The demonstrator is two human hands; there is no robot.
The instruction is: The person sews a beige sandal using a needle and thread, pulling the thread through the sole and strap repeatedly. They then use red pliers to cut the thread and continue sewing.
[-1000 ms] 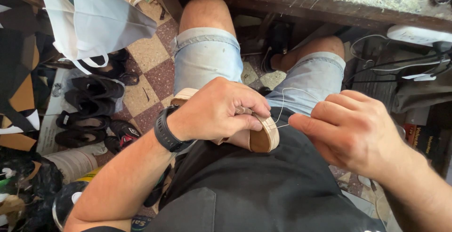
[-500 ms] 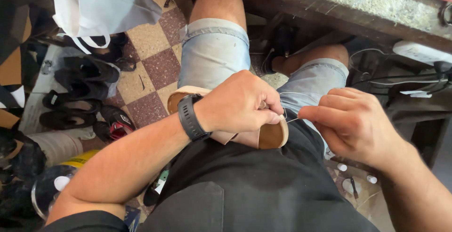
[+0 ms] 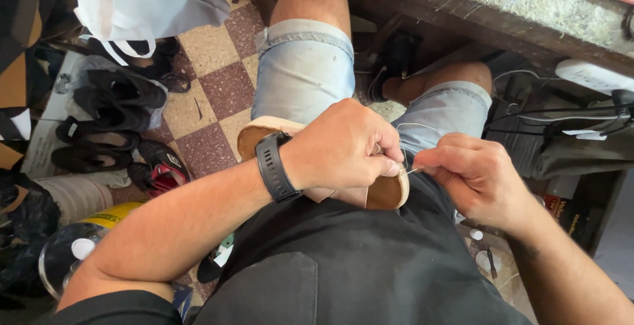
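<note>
Two hands meet over the person's lap: the left hand [image 3: 347, 147], a black watch [image 3: 276, 166] on its wrist, is clamped around a tan leather shoe [image 3: 386, 193] lying across the thighs. Just beside it, the right hand [image 3: 479, 176] pinches a thin thread [image 3: 422, 127] at the shoe's edge. Farther off, dark shoes [image 3: 112, 120] sit on the checkered floor [image 3: 211, 54] beneath a worn workbench [image 3: 528, 8].

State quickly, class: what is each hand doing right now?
Left hand: closed, gripping the tan shoe sole on the lap.
Right hand: closed, fingertips pinching a thin thread at the sole's edge.
</note>
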